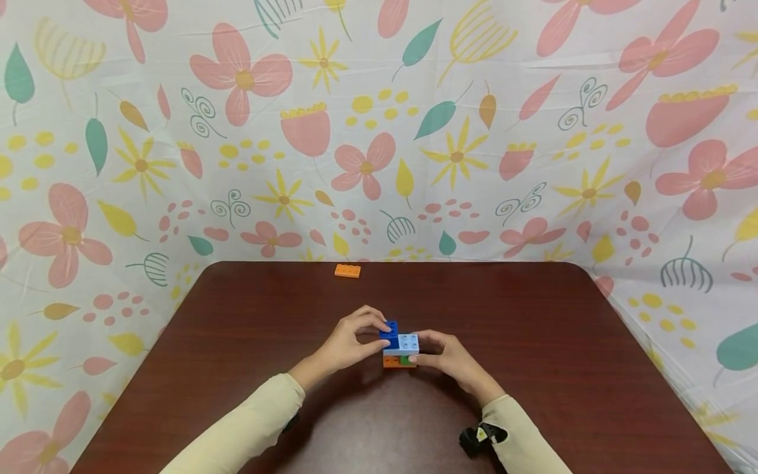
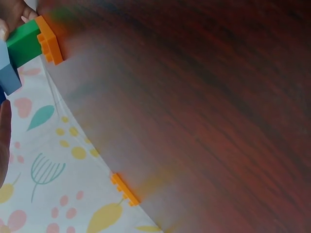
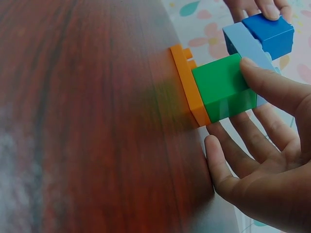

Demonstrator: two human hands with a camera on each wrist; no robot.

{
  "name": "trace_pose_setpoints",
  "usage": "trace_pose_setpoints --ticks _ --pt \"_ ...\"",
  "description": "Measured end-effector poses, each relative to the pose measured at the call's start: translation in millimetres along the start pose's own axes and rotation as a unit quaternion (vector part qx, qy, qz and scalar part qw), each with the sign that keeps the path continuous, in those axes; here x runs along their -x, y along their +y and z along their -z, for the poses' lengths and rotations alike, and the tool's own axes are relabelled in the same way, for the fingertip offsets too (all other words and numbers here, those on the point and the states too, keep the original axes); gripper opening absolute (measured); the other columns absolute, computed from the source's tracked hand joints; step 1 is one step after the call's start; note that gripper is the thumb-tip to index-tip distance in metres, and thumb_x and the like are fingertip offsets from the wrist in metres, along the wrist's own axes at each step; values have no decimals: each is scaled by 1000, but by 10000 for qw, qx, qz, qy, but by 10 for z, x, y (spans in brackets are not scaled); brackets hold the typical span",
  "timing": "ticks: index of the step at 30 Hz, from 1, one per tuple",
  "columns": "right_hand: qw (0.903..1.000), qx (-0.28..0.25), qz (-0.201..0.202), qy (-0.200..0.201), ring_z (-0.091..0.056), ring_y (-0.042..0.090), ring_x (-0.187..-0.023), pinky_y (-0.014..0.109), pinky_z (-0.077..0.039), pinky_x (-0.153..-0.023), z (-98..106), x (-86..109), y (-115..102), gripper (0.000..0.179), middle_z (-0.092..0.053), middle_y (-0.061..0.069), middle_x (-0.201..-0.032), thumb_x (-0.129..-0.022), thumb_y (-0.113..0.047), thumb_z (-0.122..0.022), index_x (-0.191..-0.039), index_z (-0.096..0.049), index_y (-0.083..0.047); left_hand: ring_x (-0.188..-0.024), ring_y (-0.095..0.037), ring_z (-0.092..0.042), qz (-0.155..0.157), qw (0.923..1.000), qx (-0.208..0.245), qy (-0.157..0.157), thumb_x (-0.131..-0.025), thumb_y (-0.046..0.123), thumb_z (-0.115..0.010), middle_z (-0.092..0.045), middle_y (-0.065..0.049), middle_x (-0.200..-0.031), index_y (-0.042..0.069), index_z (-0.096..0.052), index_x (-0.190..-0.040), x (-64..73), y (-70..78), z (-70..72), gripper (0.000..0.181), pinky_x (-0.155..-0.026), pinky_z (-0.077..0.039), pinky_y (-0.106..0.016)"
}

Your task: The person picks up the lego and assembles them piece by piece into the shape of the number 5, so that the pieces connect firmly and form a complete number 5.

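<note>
A small stack of toy building bricks stands at the middle of the table. At its bottom is an orange plate brick (image 3: 187, 87) with a green brick (image 3: 224, 86) on one end. A light blue brick (image 1: 408, 343) lies across the green one, and a dark blue brick (image 1: 389, 331) sits on its left end. My left hand (image 1: 354, 337) pinches the dark blue brick between thumb and fingers. With its thumb on the green brick's near face, my right hand (image 1: 451, 361) grips the stack from the right; its other fingers are partly hidden behind the bricks.
A second orange plate brick (image 1: 347, 270) lies by the far edge of the dark wooden table (image 1: 266, 296). Behind and beside the table hangs a flower-patterned cloth (image 1: 367, 85). A black strap device (image 1: 482, 438) is on the right wrist.
</note>
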State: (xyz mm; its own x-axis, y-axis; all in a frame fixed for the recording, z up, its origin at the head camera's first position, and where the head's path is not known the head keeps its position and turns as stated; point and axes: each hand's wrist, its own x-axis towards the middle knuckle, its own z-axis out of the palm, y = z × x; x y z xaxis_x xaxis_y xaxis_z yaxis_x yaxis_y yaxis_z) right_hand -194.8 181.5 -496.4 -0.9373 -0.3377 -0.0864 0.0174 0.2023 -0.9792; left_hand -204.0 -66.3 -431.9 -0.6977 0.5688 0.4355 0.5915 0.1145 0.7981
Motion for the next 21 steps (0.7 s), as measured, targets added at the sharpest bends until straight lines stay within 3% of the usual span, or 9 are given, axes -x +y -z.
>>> trace_pose_setpoints --ticks 7,16,21 --pt "10000 1 -42 1 -59 26 -107 38 -53 -84 0 3 2 47 -62 11 -119 -85 -23 -75 -127 -59 -8 -101 -34 -60 14 9998 -138 -113 -83 -8 -69 -55 -22 -111 -6 -66 -101 -4 40 2 18 -81 -53 -50" --pt "10000 13 2 -19 -59 25 -106 37 -53 -85 2 -13 24 47 -63 12 -118 -85 -23 -75 -126 -60 -8 -98 -34 -60 -185 9989 -359 -244 -82 -9 -69 -55 -23 -110 -7 -66 -99 -18 39 27 18 -77 -55 -49" --pt "10000 10 -18 -20 -59 26 -106 38 -53 -85 3 -16 24 47 -63 12 -118 -85 -22 -75 -127 -59 -7 -99 -25 -59 -176 9982 -411 -409 -85 0 -71 -54 -12 -111 2 -68 -102 -44 -196 28 17 -78 -56 -43"
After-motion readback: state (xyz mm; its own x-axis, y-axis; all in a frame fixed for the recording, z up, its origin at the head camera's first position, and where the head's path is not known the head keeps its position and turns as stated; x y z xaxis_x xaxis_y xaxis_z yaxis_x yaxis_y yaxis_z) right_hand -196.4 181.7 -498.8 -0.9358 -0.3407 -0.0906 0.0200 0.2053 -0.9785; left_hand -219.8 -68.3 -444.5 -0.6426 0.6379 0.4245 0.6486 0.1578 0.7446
